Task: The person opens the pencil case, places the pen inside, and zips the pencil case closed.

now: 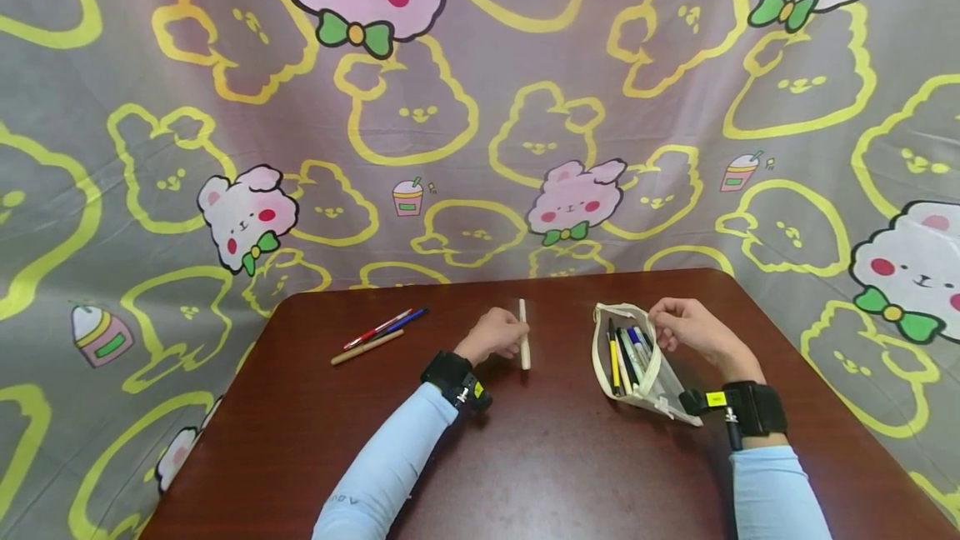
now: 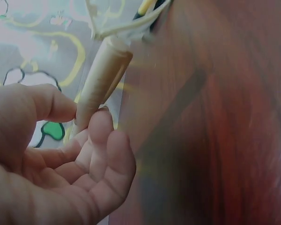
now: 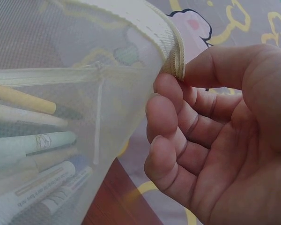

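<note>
In the head view my left hand [image 1: 495, 334] pinches a cream-coloured capped pen [image 1: 524, 340] above the middle of the table. Thumb and fingertips grip the pen's barrel in the left wrist view, its clip end pointing away toward the bag. My right hand [image 1: 688, 328] pinches the zippered rim of a see-through mesh pencil pouch [image 1: 597, 357]. The pouch's mouth gapes, and several pens and markers lie inside it, among them a yellow pen [image 1: 615, 363] and a blue-and-white marker [image 3: 42, 187]. The right wrist view shows thumb and forefinger on the zip edge.
On the left part of the brown table [image 1: 570, 473] lie a red pen [image 1: 367, 335], a blue pen [image 1: 405, 322] and a tan pen [image 1: 367, 347], close together. A patterned cloth [image 1: 465, 123] hangs behind the table and along its sides.
</note>
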Action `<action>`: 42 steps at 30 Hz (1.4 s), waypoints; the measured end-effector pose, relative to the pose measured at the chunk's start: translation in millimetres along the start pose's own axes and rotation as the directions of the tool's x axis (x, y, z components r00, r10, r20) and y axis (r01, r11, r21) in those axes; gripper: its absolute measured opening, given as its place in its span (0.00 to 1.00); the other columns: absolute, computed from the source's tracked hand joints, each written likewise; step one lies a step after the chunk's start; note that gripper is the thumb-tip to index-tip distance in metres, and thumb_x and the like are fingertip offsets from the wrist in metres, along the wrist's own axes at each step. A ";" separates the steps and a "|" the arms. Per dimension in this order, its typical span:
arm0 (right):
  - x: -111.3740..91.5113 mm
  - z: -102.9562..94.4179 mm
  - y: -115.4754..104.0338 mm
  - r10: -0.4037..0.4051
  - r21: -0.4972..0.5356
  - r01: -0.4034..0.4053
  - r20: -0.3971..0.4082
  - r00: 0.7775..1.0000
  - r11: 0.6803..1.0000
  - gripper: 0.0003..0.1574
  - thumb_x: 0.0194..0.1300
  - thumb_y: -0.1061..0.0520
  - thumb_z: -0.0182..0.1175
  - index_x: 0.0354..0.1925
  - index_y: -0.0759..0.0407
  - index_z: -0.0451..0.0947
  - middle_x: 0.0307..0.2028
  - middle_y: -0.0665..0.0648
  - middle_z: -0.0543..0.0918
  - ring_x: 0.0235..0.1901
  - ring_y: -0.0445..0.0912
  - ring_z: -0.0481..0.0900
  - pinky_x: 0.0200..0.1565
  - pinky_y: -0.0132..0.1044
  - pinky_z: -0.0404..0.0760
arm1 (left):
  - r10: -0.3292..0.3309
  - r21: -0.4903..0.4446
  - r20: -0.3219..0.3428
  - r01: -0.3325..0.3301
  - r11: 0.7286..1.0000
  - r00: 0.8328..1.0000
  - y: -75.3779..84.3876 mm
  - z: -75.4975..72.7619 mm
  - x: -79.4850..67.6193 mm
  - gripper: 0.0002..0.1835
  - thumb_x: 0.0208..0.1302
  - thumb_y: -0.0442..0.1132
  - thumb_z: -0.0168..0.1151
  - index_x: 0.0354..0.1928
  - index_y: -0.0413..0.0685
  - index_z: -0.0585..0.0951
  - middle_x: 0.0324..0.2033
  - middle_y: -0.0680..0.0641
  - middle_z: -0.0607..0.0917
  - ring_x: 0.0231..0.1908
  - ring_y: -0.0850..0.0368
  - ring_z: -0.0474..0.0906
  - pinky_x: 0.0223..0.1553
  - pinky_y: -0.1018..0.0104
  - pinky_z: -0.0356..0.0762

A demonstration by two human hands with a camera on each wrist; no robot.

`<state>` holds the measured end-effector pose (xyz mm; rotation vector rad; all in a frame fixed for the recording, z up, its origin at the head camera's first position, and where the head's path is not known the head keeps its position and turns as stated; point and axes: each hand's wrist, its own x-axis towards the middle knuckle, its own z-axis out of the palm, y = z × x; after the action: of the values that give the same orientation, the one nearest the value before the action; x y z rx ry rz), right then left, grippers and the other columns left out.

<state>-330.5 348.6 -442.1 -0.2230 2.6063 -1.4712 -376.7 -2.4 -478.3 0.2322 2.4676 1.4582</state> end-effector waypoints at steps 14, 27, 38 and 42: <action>-1.6 1.3 -1.6 -0.007 -0.002 0.007 -0.008 1.000 1.000 0.18 0.73 0.58 0.50 0.49 0.75 0.72 0.26 0.57 0.78 0.24 0.47 0.78 0.29 0.38 0.82 | 0.002 -0.022 0.044 -0.001 1.000 0.999 7.7 26.8 -6.5 0.11 0.65 0.40 0.62 0.39 0.36 0.84 0.23 0.46 0.83 0.21 0.57 0.80 0.25 0.62 0.84; -0.4 2.9 -2.1 -0.012 -0.014 0.012 0.000 1.000 1.000 0.17 0.73 0.59 0.50 0.49 0.74 0.72 0.27 0.58 0.78 0.24 0.48 0.78 0.30 0.39 0.82 | 0.054 0.037 0.065 -0.056 0.998 0.996 17.2 44.8 -13.2 0.09 0.65 0.40 0.62 0.36 0.40 0.84 0.19 0.48 0.82 0.18 0.59 0.78 0.25 0.61 0.84; -0.4 2.3 -2.8 -0.010 -0.033 0.010 -0.001 1.000 0.999 0.19 0.73 0.57 0.50 0.50 0.75 0.72 0.28 0.59 0.78 0.25 0.48 0.79 0.30 0.40 0.83 | 0.083 0.072 0.093 -0.090 0.993 0.992 31.1 63.5 -13.7 0.09 0.65 0.43 0.63 0.34 0.44 0.85 0.20 0.48 0.84 0.19 0.59 0.80 0.26 0.62 0.84; -0.3 3.5 -3.4 -0.008 -0.025 0.008 0.008 1.000 1.000 0.19 0.73 0.57 0.50 0.50 0.75 0.71 0.28 0.59 0.78 0.25 0.48 0.79 0.30 0.39 0.83 | 0.083 0.092 0.116 -0.094 0.991 0.990 35.0 69.4 -15.5 0.09 0.65 0.44 0.63 0.34 0.46 0.85 0.22 0.49 0.85 0.21 0.58 0.81 0.27 0.61 0.84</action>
<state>-329.3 344.0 -441.0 -0.2414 2.6215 -1.4380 -340.6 68.2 -477.3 0.4357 2.4678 1.3216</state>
